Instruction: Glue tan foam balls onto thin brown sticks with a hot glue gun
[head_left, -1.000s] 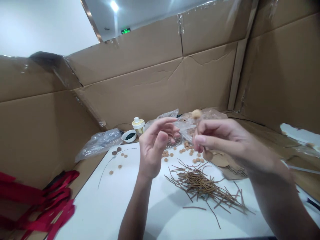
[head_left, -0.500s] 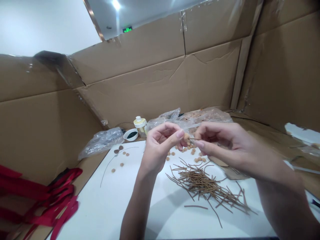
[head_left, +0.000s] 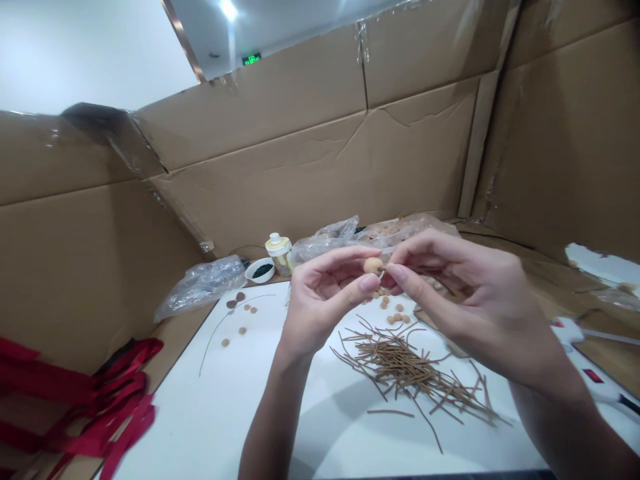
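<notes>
Right hand (head_left: 475, 300) raised slightly since the earlier frame, its fingertips now meeting the left hand (head_left: 325, 300) at a small, round, tan ball (head_left: 373, 266). Ball held in the air above the far end of the work surface, clamped between the left thumb and forefinger. Right thumb and forefinger closed against its right side; whether they grip the ball or a hidden stem cannot be told. Fingertip hold apparently keeps the ball exposed and steady between both hands.

Below the grip and slightly beyond: scattered flat tan discs (head_left: 393, 319). Nearer the person, below and right of the grip: a loose pile of thin brown sticks (head_left: 400, 373). Left of the grip: a curved dark wire (head_left: 215, 333) lying on a white board (head_left: 190, 413). Beyond the grip: a white bowl of dark green beads (head_left: 253, 277), a white bottle with a yellow band (head_left: 279, 253), and clear plastic bags (head_left: 320, 250). Far left: red ribbons (head_left: 100, 400). Corrugated cardboard walls (head_left: 300, 180) enclose the surface.
</notes>
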Demonstrator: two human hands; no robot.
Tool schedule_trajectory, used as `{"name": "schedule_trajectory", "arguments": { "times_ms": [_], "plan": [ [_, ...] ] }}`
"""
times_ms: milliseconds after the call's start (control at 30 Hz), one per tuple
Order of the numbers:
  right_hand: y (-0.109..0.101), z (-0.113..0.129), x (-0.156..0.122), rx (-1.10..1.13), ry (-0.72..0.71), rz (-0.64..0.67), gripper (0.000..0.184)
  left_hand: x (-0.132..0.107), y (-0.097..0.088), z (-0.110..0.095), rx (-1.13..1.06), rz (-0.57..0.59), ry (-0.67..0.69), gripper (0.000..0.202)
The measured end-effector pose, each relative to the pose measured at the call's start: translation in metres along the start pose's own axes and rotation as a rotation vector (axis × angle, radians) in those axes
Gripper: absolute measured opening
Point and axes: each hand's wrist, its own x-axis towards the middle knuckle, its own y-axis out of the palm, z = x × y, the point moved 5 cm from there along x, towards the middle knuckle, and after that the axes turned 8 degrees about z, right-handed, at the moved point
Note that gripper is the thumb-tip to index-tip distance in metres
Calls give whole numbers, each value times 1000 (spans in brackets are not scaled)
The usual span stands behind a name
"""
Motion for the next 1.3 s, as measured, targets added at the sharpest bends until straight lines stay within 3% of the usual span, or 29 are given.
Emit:
{"name": "schedule_trajectory", "arguments": {
  "times_ms": [200,533,867,1000,1100,1200,1300],
  "plan": [
    [-2,1,-1,-11,7,-16,5,-1,1,-8,184,-59,149,12],
    [0,5,-5,-33,-25,-26,8,-13,10,-12,523,-58,358,10],
    [2,12,-8,-172,-83,-78,9,-12,13,-13,532,-94,487,7],
    [3,11,-9,-121,-66,-45,10,-12,13,-12,444,-139,485,11],
    [2,10,-9,-56,-36,-23,11,-11,12,-9,350,-148,407,13],
    [-2,11,-10,-65,8,-18,7,-6,10,2,232,-87,266,21],
    [-15,9,-12,-208,49,-50,7,1,4,14,146,-7,169,41]
  ]
}}
